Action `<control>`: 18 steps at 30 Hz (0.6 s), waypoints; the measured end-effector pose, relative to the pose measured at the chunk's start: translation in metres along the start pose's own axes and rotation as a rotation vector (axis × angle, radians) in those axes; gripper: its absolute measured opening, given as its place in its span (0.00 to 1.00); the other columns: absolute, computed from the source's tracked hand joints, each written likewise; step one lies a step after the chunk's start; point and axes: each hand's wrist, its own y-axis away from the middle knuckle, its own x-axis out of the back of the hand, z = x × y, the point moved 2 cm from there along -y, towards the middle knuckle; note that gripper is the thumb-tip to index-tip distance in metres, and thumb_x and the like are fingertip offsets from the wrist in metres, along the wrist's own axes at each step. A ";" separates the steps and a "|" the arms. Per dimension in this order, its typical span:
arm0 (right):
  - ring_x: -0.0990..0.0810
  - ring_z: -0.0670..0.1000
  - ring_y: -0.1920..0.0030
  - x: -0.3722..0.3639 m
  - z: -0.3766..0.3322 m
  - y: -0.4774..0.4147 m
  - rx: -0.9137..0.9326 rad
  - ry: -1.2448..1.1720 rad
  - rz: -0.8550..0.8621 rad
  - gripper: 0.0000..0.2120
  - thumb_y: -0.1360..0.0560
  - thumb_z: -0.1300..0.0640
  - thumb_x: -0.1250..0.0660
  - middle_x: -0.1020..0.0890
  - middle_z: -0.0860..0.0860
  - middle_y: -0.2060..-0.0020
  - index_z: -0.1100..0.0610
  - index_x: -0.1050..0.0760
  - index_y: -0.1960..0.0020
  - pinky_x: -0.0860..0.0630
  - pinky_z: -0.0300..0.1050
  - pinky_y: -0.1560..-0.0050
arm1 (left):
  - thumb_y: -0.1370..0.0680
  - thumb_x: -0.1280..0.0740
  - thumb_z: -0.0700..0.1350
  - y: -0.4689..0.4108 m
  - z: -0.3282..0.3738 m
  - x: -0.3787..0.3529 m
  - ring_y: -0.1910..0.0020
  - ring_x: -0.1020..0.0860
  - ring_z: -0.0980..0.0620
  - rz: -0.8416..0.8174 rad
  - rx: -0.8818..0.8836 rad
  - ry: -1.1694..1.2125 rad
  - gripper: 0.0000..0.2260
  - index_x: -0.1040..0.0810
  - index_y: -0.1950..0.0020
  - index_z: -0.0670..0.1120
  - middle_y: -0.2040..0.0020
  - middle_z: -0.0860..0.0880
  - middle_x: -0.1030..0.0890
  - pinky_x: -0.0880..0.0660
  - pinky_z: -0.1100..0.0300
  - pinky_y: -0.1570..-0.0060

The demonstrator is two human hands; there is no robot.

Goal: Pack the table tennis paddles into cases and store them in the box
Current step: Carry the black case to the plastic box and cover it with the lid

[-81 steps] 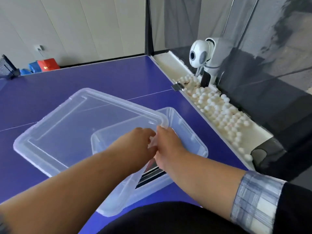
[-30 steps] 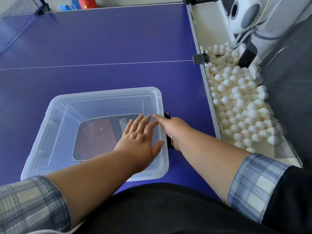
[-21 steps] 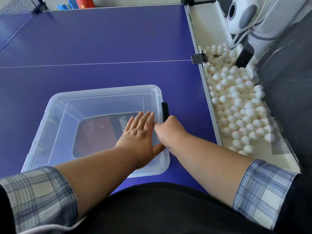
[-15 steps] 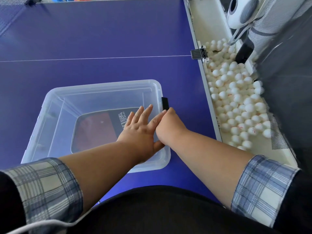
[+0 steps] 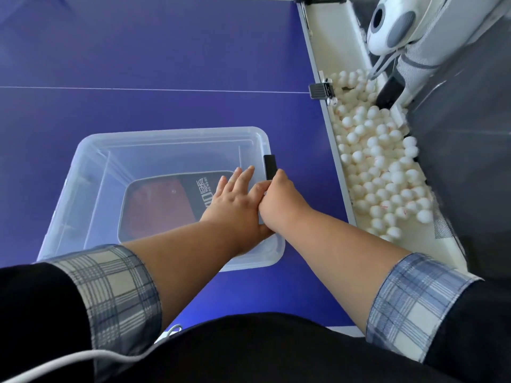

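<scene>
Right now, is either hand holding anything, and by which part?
The left hand lies flat on the lid, holding nothing. The right hand curls round the latch at its near end, on the lid's right edge.

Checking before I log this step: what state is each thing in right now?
box: lid closed on it.
paddle case: flat inside, under the lid.
latch: at the right rim; snapped or not, cannot tell.
left hand: flat, pressing the lid.
right hand: curled around the latch.
balls: loose in the side tray.
</scene>
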 end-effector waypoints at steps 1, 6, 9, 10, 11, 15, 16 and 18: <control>0.27 0.59 0.31 0.000 -0.001 0.002 0.005 -0.007 -0.006 0.37 0.22 0.55 0.32 0.33 0.58 0.26 0.57 0.49 0.20 0.27 0.54 0.38 | 0.30 0.45 0.69 0.000 -0.002 0.002 0.21 0.54 0.44 -0.016 -0.004 0.031 0.40 0.47 0.21 0.55 0.19 0.44 0.50 0.55 0.45 0.23; 0.52 0.57 0.19 -0.009 -0.015 0.016 0.153 0.196 0.115 0.38 0.19 0.48 0.37 0.52 0.54 0.18 0.53 0.55 0.18 0.48 0.62 0.22 | 0.25 0.33 0.62 0.019 -0.038 0.020 0.22 0.47 0.47 -0.051 -0.014 0.138 0.40 0.50 0.20 0.53 0.20 0.49 0.48 0.46 0.49 0.24; 0.58 0.56 0.19 -0.027 -0.040 0.027 0.271 0.300 0.192 0.32 0.18 0.45 0.43 0.54 0.53 0.18 0.51 0.50 0.19 0.56 0.65 0.23 | 0.22 0.38 0.61 0.049 -0.078 0.032 0.22 0.46 0.47 0.009 0.030 0.097 0.33 0.44 0.21 0.54 0.20 0.49 0.45 0.47 0.51 0.26; 0.58 0.56 0.19 -0.036 -0.052 0.031 0.305 0.321 0.180 0.31 0.18 0.43 0.44 0.53 0.52 0.18 0.50 0.49 0.19 0.58 0.66 0.24 | 0.22 0.38 0.61 0.059 -0.093 0.037 0.22 0.47 0.47 0.011 0.039 0.076 0.31 0.42 0.21 0.54 0.20 0.49 0.44 0.49 0.51 0.25; 0.59 0.56 0.19 -0.047 -0.065 0.034 0.331 0.343 0.156 0.31 0.18 0.41 0.45 0.53 0.52 0.18 0.50 0.48 0.19 0.58 0.66 0.24 | 0.22 0.39 0.61 0.069 -0.110 0.041 0.22 0.47 0.47 0.015 0.044 0.054 0.30 0.41 0.22 0.55 0.20 0.49 0.44 0.51 0.51 0.25; 0.58 0.56 0.19 -0.091 -0.117 0.047 0.396 0.462 0.082 0.33 0.20 0.36 0.46 0.51 0.52 0.18 0.48 0.47 0.19 0.55 0.67 0.24 | 0.21 0.45 0.64 0.114 -0.185 0.056 0.21 0.52 0.47 0.030 0.180 -0.069 0.29 0.43 0.22 0.59 0.20 0.49 0.47 0.56 0.47 0.23; 0.58 0.56 0.19 -0.101 -0.130 0.050 0.408 0.484 0.074 0.33 0.20 0.36 0.47 0.51 0.52 0.18 0.47 0.47 0.19 0.55 0.68 0.24 | 0.22 0.47 0.66 0.124 -0.206 0.060 0.21 0.54 0.46 0.043 0.254 -0.089 0.30 0.45 0.22 0.59 0.19 0.49 0.48 0.57 0.46 0.24; 0.59 0.55 0.19 -0.120 -0.154 0.054 0.429 0.487 0.062 0.32 0.19 0.36 0.48 0.51 0.51 0.18 0.47 0.47 0.19 0.56 0.68 0.24 | 0.24 0.46 0.69 0.141 -0.244 0.065 0.21 0.54 0.45 0.071 0.459 -0.018 0.35 0.49 0.21 0.57 0.19 0.48 0.50 0.56 0.45 0.25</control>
